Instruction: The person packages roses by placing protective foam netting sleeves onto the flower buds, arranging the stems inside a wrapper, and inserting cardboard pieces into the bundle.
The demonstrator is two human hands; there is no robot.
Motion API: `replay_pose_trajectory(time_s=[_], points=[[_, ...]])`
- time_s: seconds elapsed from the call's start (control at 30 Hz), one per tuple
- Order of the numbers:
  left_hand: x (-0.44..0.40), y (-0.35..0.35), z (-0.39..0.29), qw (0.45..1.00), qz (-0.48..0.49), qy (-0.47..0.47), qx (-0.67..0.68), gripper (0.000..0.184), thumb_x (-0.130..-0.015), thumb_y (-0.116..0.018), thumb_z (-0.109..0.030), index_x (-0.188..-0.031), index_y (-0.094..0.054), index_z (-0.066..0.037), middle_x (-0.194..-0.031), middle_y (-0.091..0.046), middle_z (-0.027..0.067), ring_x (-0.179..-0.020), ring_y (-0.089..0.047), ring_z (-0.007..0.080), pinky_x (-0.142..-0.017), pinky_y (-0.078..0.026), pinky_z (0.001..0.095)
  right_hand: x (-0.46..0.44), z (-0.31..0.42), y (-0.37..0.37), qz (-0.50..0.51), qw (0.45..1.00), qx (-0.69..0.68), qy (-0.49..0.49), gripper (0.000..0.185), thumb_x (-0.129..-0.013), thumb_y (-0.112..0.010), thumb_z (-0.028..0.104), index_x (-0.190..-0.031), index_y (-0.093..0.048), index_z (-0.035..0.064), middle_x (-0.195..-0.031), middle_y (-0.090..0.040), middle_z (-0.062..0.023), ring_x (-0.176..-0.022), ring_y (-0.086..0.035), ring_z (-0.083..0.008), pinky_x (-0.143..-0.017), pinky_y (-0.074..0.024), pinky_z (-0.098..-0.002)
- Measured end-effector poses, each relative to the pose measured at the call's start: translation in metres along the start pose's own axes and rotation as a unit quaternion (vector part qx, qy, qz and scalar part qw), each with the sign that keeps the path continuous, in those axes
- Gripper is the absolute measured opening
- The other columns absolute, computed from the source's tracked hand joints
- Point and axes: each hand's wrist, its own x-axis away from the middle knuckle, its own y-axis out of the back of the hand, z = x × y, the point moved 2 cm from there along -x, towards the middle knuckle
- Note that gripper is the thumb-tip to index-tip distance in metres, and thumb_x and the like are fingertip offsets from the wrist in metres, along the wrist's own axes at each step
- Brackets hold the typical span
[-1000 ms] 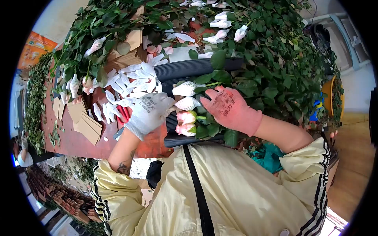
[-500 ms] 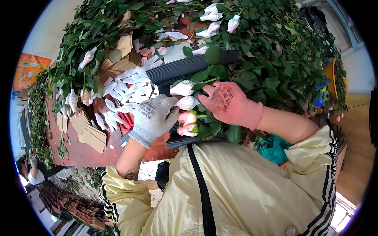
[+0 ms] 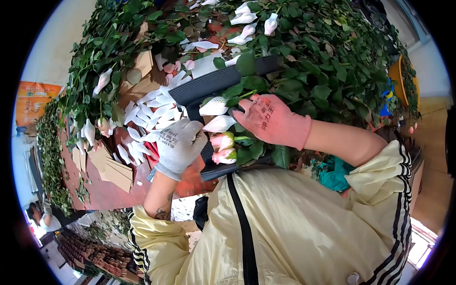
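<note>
My left hand (image 3: 180, 146), in a grey-white glove, has its fingers curled in a pinch at the left tip of a white foam net sleeve (image 3: 220, 124). That sleeve covers a rose head. At its other end my right hand (image 3: 268, 119), in a pink glove, closes its fingers around the base of the same rose; the stem there is hidden. A second netted rose (image 3: 213, 106) lies just above it. Two bare pink roses (image 3: 222, 140) lie just below. All of them rest on a black ribbed support (image 3: 223, 80).
Loose foam net sleeves (image 3: 164, 113) are piled left of the support. Red-handled scissors (image 3: 153, 151) lie partly hidden by my left hand. Cardboard pieces (image 3: 118, 173) sit on the red table (image 3: 102, 195). Leafy rose stems (image 3: 327, 71) are heaped at the back and right.
The whole view has shifted slightly. My left hand has drawn back a little to the left, and more of the sleeve's tip shows. My right hand stays at the rose's base.
</note>
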Motion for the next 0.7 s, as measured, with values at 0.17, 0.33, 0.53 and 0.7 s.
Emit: replay_pose_trajectory(time_s=[0.17, 0.33, 0.53, 0.7], points=[[0.006, 0.006, 0.006, 0.999, -0.034, 0.024, 0.015, 0.007, -0.066, -0.064, -0.007, -0.072, -0.063, -0.007, -0.065, -0.058, 0.0105, -0.058, -0.058, 0.0275, -0.051, -0.045, 0.0365, -0.01, -0.003, 0.009, 0.084, 0.996, -0.042, -0.005, 0.034, -0.087, -0.042, 0.014, -0.119, -0.052, 0.011, -0.093, -0.052, -0.0053, -0.086, -0.054, -0.019, -0.081, -0.0419, -0.0311], [0.014, 0.015, 0.015, 0.998, -0.02, 0.063, 0.02, 0.009, -0.067, -0.065, -0.008, -0.076, -0.065, -0.006, -0.067, -0.06, 0.0115, -0.06, -0.06, 0.0271, -0.054, -0.046, 0.0351, -0.019, 0.0, 0.012, 0.141, 0.984, -0.102, -0.026, 0.031, -0.087, -0.041, 0.015, -0.116, -0.052, 0.01, -0.098, -0.054, -0.008, -0.088, -0.057, -0.0213, -0.075, -0.046, -0.0325], [0.046, 0.056, 0.087, 0.975, -0.047, 0.217, -0.016, 0.009, -0.073, -0.06, -0.006, -0.078, -0.064, 0.001, -0.069, -0.062, 0.0128, -0.062, -0.06, 0.024, -0.061, -0.047, 0.0318, -0.01, -0.004, 0.009, 0.1, 0.99, -0.1, -0.026, 0.03, -0.087, -0.042, 0.015, -0.114, -0.055, 0.0105, -0.093, -0.055, -0.0086, -0.085, -0.059, -0.0227, -0.07, -0.0474, -0.0317], [0.036, 0.075, 0.014, 0.987, -0.035, 0.123, -0.102, 0.037, -0.077, -0.064, -0.014, -0.11, -0.058, 0.001, -0.102, -0.063, 0.0144, -0.091, -0.06, 0.0285, -0.079, -0.047, 0.0366, -0.01, 0.002, 0.007, 0.072, 0.995, -0.07, 0.007, 0.031, -0.087, -0.042, 0.018, -0.114, -0.056, 0.0132, -0.094, -0.053, -0.0078, -0.082, -0.057, -0.0214, -0.064, -0.0434, -0.0317]])
